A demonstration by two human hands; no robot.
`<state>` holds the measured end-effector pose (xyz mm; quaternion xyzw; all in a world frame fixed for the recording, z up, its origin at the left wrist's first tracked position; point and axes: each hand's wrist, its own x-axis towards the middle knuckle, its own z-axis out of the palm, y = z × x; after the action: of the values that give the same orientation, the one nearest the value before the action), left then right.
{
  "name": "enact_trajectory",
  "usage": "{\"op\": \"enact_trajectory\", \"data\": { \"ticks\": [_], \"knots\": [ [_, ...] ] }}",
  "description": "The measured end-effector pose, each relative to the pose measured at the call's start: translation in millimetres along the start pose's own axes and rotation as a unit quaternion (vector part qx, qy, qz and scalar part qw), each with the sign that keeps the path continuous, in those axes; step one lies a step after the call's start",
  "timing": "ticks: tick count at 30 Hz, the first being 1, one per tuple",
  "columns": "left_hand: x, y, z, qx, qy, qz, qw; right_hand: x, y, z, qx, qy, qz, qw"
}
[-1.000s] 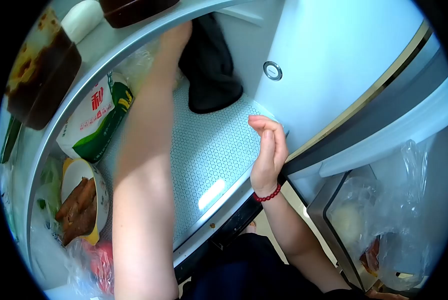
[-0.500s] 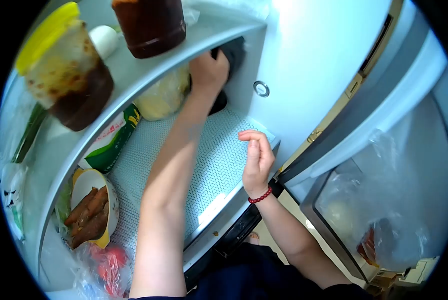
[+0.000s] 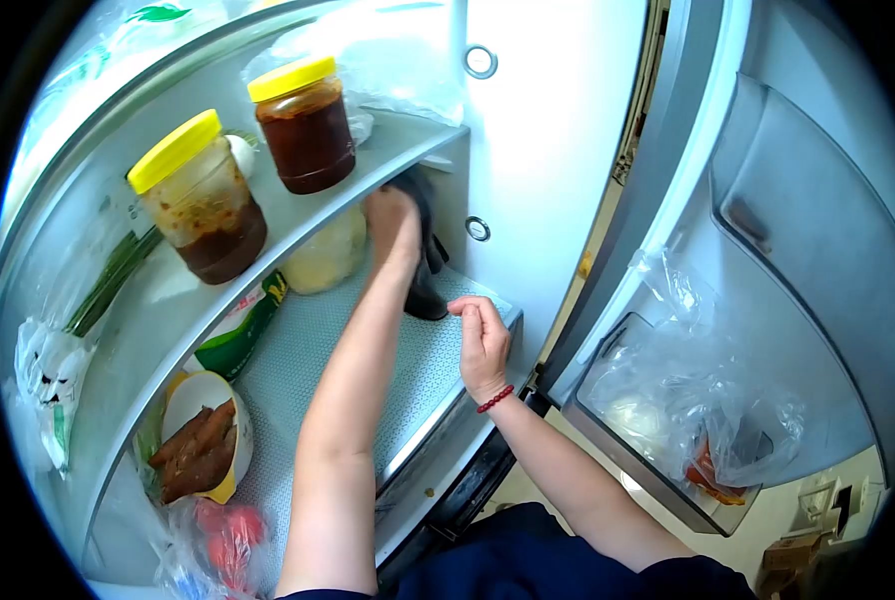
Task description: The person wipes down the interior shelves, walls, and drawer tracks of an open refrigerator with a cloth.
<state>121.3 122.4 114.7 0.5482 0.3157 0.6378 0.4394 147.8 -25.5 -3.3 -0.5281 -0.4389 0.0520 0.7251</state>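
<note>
Apply even pressure with the left hand [image 3: 393,225] to the black cloth [image 3: 426,300] below the shelf [image 3: 398,140], upper centre, closure indeterminable because the fingertips are hidden, and position the right hand [image 3: 484,345], loosely curled with fingers together, clear of the cloth's lower end.

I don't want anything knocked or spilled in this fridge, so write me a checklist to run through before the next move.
1. Left hand at the black cloth-like item: ok, touching it.
2. Left fingers' grip on it: cannot tell, fingertips hidden.
3. Right hand unladen: ok, curled near the shelf's front edge, nothing visible in it.
4. Yellow lids on the front jar and the rear jar: ok, both on.
5. Bowl covered: not ok, its brown food lies exposed.
</note>
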Motion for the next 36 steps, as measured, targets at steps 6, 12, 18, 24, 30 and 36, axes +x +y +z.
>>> {"op": "enact_trajectory", "data": {
  "ticks": [6, 12, 18, 24, 30, 36],
  "knots": [
    [-54, -44, 9, 0.172, -0.253, 0.359, 0.882, 1, -9, -6, -0.034, -0.040, 0.005, 0.999],
    [-57, -36, -16, 0.294, -0.334, 0.390, 0.807, -8, -4, -1, 0.058, -0.045, 0.051, 0.996],
    [-53, -24, 8, 0.293, -0.276, 0.338, 0.851, -7, -3, -4, 0.055, -0.034, 0.006, 0.998],
    [-34, 3, 35, 0.301, -0.249, 0.363, 0.846, -7, -4, -5, 0.042, -0.029, 0.004, 0.999],
    [-39, -2, 38, 0.330, -0.210, 0.464, 0.794, -5, -8, -5, 0.022, -0.037, -0.005, 0.999],
    [-16, -40, 34, 0.208, -0.244, 0.489, 0.811, -2, -6, -4, -0.012, -0.066, -0.009, 0.998]
  ]
}}
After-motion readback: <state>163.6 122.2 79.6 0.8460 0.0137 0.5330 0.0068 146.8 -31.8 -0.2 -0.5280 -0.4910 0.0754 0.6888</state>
